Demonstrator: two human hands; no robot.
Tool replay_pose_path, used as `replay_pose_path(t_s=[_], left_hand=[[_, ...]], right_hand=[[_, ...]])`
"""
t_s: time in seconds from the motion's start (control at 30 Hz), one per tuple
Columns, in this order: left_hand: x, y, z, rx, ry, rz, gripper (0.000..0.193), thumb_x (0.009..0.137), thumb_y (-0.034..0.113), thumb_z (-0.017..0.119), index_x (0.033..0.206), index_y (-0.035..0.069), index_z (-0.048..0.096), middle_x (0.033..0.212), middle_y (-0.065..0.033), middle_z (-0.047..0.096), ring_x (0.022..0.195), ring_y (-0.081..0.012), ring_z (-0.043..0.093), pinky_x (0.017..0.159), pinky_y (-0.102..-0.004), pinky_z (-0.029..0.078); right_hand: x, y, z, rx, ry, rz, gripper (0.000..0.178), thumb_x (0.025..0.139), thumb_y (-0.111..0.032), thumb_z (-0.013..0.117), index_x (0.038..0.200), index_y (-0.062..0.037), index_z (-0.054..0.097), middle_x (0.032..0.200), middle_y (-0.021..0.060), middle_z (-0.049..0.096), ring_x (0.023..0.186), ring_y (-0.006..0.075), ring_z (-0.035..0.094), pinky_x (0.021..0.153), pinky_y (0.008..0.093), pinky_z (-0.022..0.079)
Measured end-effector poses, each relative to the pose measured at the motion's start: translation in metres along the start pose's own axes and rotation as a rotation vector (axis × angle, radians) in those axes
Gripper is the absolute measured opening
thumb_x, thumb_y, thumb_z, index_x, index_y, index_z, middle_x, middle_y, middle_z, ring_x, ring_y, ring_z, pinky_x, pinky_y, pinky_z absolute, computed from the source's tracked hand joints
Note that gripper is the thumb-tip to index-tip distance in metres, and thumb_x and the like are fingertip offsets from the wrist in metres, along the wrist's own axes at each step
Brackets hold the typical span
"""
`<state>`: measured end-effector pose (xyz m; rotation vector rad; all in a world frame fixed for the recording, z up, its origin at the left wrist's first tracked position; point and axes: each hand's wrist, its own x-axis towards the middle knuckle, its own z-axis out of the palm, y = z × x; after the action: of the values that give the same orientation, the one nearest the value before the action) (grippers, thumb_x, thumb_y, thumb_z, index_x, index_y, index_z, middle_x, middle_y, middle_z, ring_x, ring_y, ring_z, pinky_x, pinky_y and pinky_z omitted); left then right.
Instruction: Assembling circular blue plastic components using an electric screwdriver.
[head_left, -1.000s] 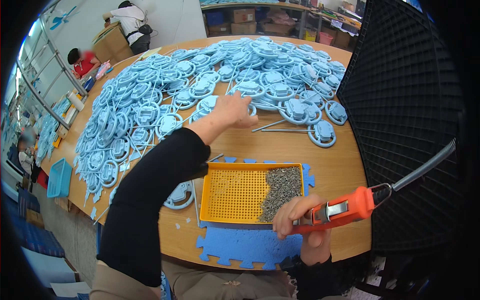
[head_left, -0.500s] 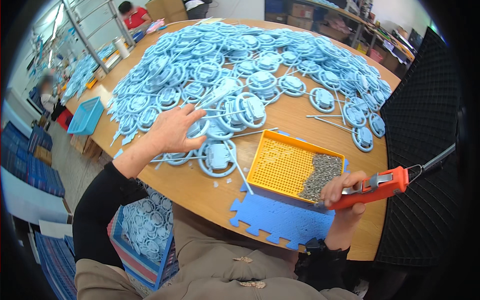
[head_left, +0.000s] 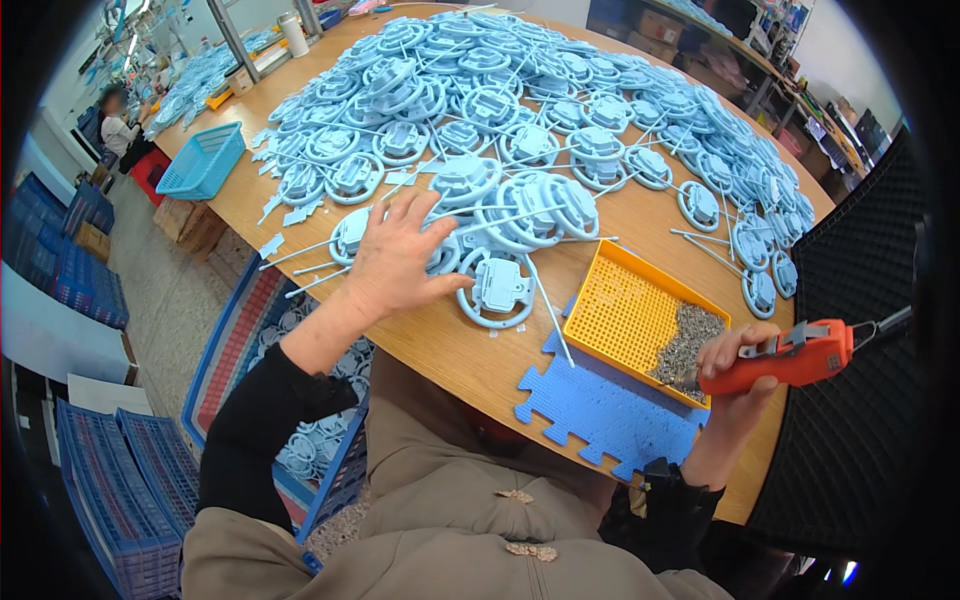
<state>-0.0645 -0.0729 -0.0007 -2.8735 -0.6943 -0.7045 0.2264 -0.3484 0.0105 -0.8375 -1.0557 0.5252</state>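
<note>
Head: right fingers (head_left: 716, 352) wrap smooth orange tool (head_left: 790, 366) near perforated tray (head_left: 622, 305)

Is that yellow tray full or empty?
Partly filled: the yellow tray holds a heap of small metal pieces toward its right; its left bottom is bare.

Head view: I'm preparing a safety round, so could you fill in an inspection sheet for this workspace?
Surface: wooden table; blue foam mat near its front edge.
Job's things: piled light-blue ring parts; yellow tray partly filled with screws; orange hand tool.
Clutter: light-blue scraps near the table's left edge.
Hands: left hand spread over ring parts, contact unclear; right hand grips the tool.
Cables: nothing seen, only a grey metal line behind the tool.
Surroundings: blue basket and parts-filled crate at left; dark mesh panel at right.
</note>
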Motion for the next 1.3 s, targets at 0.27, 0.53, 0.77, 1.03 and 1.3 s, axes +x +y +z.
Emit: replay_pose_path(t_s=[0.27,0.53,0.77,1.03,1.3], left_hand=[[0.046,0.060,-0.007,0.113,-0.148,-0.125,0.041,0.072,0.041,0.075,0.092,0.006,0.066,0.106,-0.0122,0.060,0.108,-0.0309,0.053,0.096,-0.0538,0.032],[0.077,0.055,0.079,0.118,-0.054,-0.121,0.027,0.077,0.031,0.071,0.091,0.008,0.065,0.096,-0.0071,0.061,0.099,-0.0269,0.055,0.086,-0.0484,0.037],[0.062,0.035,0.046,-0.274,0.408,-0.091,0.009,0.077,0.010,0.066,0.084,0.007,0.063,0.094,-0.0113,0.060,0.092,-0.0290,0.057,0.085,-0.0436,0.041],[-0.051,0.084,-0.004,-0.717,0.248,-0.163,0.017,0.076,-0.002,0.065,0.089,0.003,0.057,0.110,-0.0141,0.057,0.113,-0.0374,0.054,0.098,-0.0440,0.041],[-0.087,0.136,0.026,-0.517,-0.073,-0.077,0.024,0.070,0.015,0.076,0.089,0.007,0.064,0.121,-0.0150,0.053,0.131,-0.0386,0.039,0.108,-0.0592,0.022]], right_hand=[[0.027,0.018,0.027,0.013,-0.053,0.055,0.057,0.082,-0.048,0.071,0.109,-0.0034,0.049,0.077,0.0103,0.056,0.065,0.0207,0.058,0.059,0.0339,0.049],[0.027,0.033,0.025,-0.052,0.070,0.023,0.064,0.081,-0.054,0.070,0.113,-0.0018,0.049,0.077,0.0100,0.056,0.069,0.0214,0.058,0.063,0.0343,0.049],[0.023,0.042,0.012,-0.041,0.172,0.017,0.064,0.082,-0.052,0.070,0.114,-0.0011,0.048,0.079,0.0099,0.058,0.069,0.0203,0.058,0.063,0.0339,0.050],[0.035,0.051,0.010,-0.035,0.191,0.003,0.057,0.083,-0.047,0.070,0.110,-0.0008,0.052,0.077,0.0069,0.058,0.065,0.0166,0.055,0.065,0.0327,0.047],[0.050,0.064,0.025,-0.044,0.261,-0.045,0.036,0.083,-0.026,0.075,0.103,-0.0022,0.056,0.074,0.0064,0.061,0.063,0.0163,0.058,0.065,0.0328,0.049]])
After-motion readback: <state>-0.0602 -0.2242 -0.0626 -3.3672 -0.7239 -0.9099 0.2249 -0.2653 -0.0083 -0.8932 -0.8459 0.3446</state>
